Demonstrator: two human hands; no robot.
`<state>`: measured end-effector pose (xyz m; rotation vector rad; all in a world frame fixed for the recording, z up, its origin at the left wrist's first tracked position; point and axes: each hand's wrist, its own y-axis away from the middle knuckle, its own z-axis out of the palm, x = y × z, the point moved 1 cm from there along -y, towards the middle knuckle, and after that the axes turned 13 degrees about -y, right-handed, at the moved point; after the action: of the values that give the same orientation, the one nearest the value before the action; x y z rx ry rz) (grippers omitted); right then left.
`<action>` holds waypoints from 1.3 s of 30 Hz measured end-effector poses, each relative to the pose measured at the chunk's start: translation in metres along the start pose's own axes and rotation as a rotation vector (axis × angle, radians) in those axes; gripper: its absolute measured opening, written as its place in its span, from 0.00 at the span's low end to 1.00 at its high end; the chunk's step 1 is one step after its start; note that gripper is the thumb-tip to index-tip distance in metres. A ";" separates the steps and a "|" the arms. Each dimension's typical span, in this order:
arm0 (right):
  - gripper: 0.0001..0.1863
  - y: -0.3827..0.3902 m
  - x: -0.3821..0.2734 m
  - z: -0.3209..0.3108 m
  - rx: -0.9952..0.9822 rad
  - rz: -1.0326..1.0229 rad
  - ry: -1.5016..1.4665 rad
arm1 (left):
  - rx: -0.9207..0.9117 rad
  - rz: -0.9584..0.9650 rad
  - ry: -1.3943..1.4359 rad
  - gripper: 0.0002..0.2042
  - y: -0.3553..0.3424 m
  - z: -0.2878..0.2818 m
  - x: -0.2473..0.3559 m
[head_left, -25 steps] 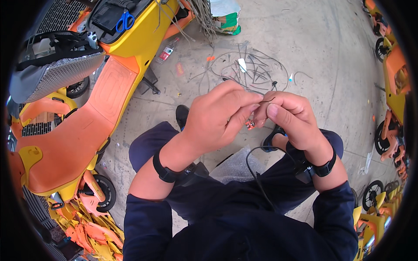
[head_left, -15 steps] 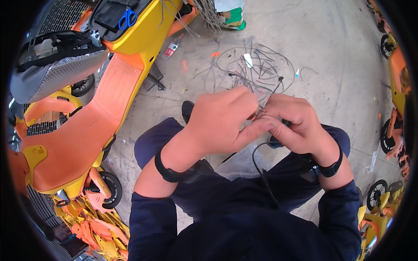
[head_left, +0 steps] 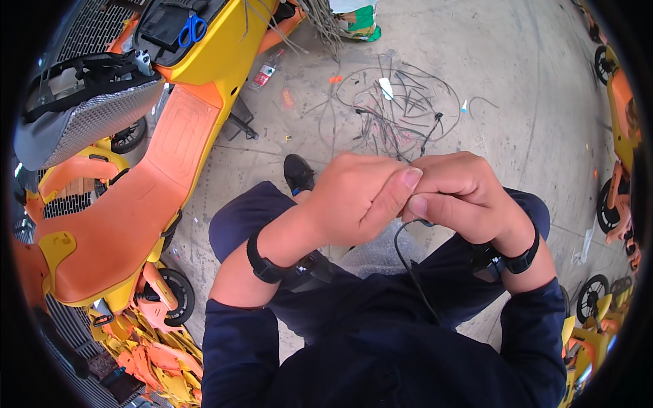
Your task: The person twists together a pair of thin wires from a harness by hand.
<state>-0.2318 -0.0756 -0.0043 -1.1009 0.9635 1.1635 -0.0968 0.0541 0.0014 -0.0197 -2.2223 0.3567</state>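
My left hand (head_left: 360, 197) and my right hand (head_left: 462, 197) meet above my knees, fingers closed and pressed together around what looks like a thin dark wire, mostly hidden by the fingers. Beyond my hands, a loose tangle of grey and black cables (head_left: 401, 102) lies on the concrete, with a small white piece (head_left: 386, 88) among it. A black cord (head_left: 418, 285) runs down from below my hands across my lap. A sheet of bubble wrap (head_left: 374, 258) shows between my legs.
At left stands a yellow and orange scooter body (head_left: 122, 231) with blue scissors (head_left: 192, 30) on top, beside a silver bag (head_left: 88, 122). Plastic parts are piled low left (head_left: 146, 343). More scooters line the right (head_left: 615, 122). A plastic bottle (head_left: 265, 71) lies on the floor (head_left: 510, 88).
Both hands have drawn closer together, and the left thumb has lifted over the joined fingertips. The small red-and-metal piece glimpsed between my fingers earlier is now hidden.
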 end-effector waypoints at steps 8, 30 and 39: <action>0.06 0.001 -0.002 0.002 -0.021 0.022 -0.193 | 0.010 -0.189 0.361 0.22 0.007 0.004 0.000; 0.06 0.001 -0.004 0.002 0.068 -0.035 0.047 | 0.204 0.059 -0.083 0.10 0.000 -0.013 -0.001; 0.02 -0.001 0.003 0.006 0.012 -0.158 0.221 | 0.054 0.075 -0.168 0.09 0.004 -0.011 0.000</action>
<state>-0.2302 -0.0694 -0.0063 -1.2909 1.0305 0.9201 -0.0884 0.0605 0.0071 -0.0459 -2.3819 0.4745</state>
